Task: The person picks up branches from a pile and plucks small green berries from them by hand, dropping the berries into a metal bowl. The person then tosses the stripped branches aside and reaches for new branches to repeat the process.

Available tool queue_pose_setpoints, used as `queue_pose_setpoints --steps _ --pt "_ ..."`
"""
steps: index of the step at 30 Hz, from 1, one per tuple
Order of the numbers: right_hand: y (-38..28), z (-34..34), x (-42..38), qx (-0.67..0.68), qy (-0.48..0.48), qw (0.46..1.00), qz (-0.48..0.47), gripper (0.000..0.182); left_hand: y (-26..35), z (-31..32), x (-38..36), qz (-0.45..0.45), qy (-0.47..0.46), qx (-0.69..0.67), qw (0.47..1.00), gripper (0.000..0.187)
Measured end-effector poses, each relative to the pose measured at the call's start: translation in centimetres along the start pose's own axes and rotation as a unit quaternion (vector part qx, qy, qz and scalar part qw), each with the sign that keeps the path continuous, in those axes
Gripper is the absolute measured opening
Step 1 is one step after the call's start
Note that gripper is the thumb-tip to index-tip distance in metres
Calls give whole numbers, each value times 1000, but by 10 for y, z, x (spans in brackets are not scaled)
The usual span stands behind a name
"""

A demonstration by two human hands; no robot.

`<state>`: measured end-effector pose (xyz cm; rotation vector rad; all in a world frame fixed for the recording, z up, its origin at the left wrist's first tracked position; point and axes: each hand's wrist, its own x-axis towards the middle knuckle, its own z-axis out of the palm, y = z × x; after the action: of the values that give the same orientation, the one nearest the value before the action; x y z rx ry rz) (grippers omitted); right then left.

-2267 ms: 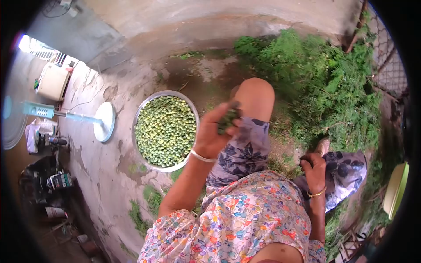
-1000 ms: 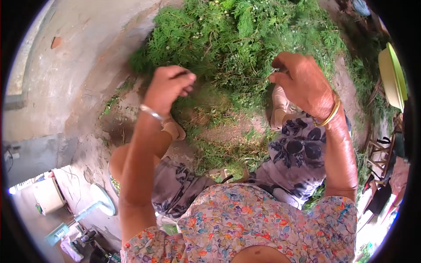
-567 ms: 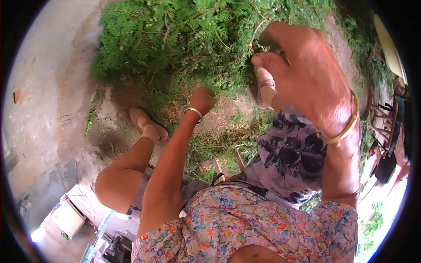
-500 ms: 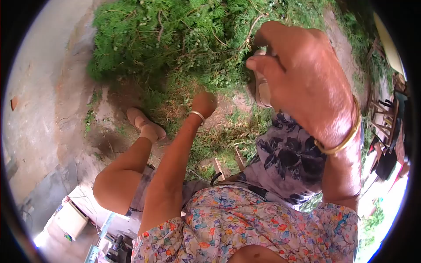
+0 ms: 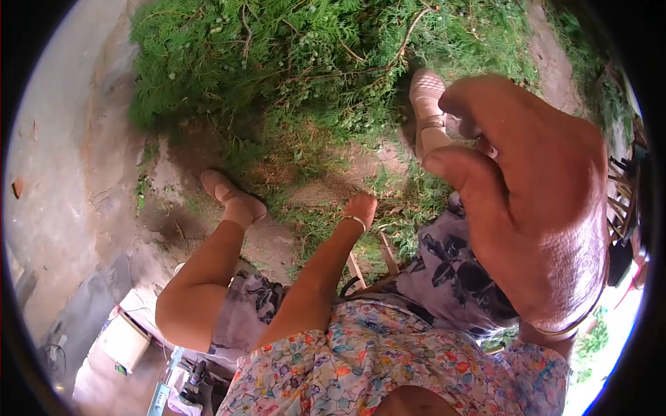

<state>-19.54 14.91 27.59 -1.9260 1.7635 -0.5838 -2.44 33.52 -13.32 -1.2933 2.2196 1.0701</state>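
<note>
My right hand (image 5: 534, 187) is raised close to the camera at the right, fingers curled toward the thumb, a gold bangle at its wrist. Whatever lies between its fingers, if anything, cannot be made out. My left hand (image 5: 361, 208), with a silver bangle, hangs low near the middle, above scattered green sprigs (image 5: 312, 208); its fingers look closed, and their contents are hidden. Beyond both hands lies a big heap of leafy green branches (image 5: 277, 62) with a bare brown stem (image 5: 409, 35) on top.
My shoes (image 5: 424, 93) stand on the ground at either side of the sprigs. Wooden legs (image 5: 388, 253) show between my knees. A pale wall (image 5: 55, 152) is at the left, dark wooden items (image 5: 621, 201) at the right, and a white box (image 5: 125, 341) at the lower left.
My right hand has moved down and right, nearer the camera, uncovering more of the right shoe. My left hand has shifted right and slightly down, toward the wooden legs.
</note>
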Motion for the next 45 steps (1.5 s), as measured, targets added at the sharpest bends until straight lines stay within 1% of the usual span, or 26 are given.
queue_pose_setpoints --steps 4,6,8,10,11,15,19,21,23,24,25,26,27,28,30,32,33,34,35,36,37,38,39,41,42,45 --pt "-1 2 3 -17 -10 1000 -17 19 -9 -12 1 -42 15 -39 998 11" --pt "-7 -1 4 -13 -27 1000 -3 17 -28 -17 -1 -3 186 -55 981 10" --pt "-8 -4 5 -10 -41 999 8 17 -31 -88 -9 -64 195 -39 978 8" --pt "-2 -4 7 -86 -34 992 -88 16 -48 -142 -23 -156 273 8 949 7" --pt "-1 -4 7 -56 -59 997 -15 18 -75 -169 -33 -132 278 -7 951 12" --pt "-1 -10 6 -104 -45 989 -94 20 -163 -280 -139 -130 427 64 892 10" --pt "8 -7 3 -123 -31 990 -66 26 -225 -335 -303 -243 384 168 875 15" --pt "7 -10 3 -134 -54 989 -29 29 -257 -326 -380 -391 321 62 860 11" --pt "20 -10 6 -153 -58 985 -51 29 -330 -278 -476 -293 187 366 863 25" --pt "28 -11 7 -179 -63 980 -65 30 -315 -261 -501 -461 210 180 843 21" --pt "35 -10 7 -149 -33 983 -99 25 -228 -269 -490 -539 253 97 797 13" --pt "35 -10 7 -151 -27 983 -99 25 -259 -231 -528 -605 194 28 772 3" --pt "35 -11 6 -158 -26 984 -83 26 -291 -195 -560 -659 132 -42 739 11" --pt "35 -13 5 -166 -23 984 -65 26 -234 -192 -543 -666 283 -135 677 13" --pt "27 -20 5 -208 -18 977 -34 28 -211 -191 -533 -691 235 -131 671 29" --pt "23 -26 5 -193 -35 981 10 30 -239 -199 -531 -658 248 -244 667 29" --pt "21 -28 5 -216 -45 975 1 25 -290 -191 -543 -578 350 -367 639 29" --pt "17 -30 5 -220 -39 975 7 25 -333 -195 -535 -505 308 -140 794 33" --pt "14 -32 5 -212 -74 974 30 22 -318 -222 -501 -411 328 89 846 33" --pt "9 -33 5 -203 -109 972 53 19 -295 -257 -455 -384 331 101 856 36" --pt "4 -34 5 -221 -143 963 48 13 -184 -333 -374 -507 233 -128 820 39" --pt "6 -31 3 -222 -136 964 56 13 -255 -322 -355 -361 273 -14 892 40" --pt "11 -23 1 -208 -133 969 -16 11 -207 -342 -303 -254 358 -45 897 37" --pt "9 -17 -6 -201 -149 963 -103 14 -175 -355 -207 -181 329 -46 926 39" --pt "3 -15 -9 -210 -171 956 -117 16 -114 -370 -163 -175 269 75 944 41" --pt "-1 -2 -13 -177 -256 937 -158 20 -53 -340 -39 -29 230 22 972 49"
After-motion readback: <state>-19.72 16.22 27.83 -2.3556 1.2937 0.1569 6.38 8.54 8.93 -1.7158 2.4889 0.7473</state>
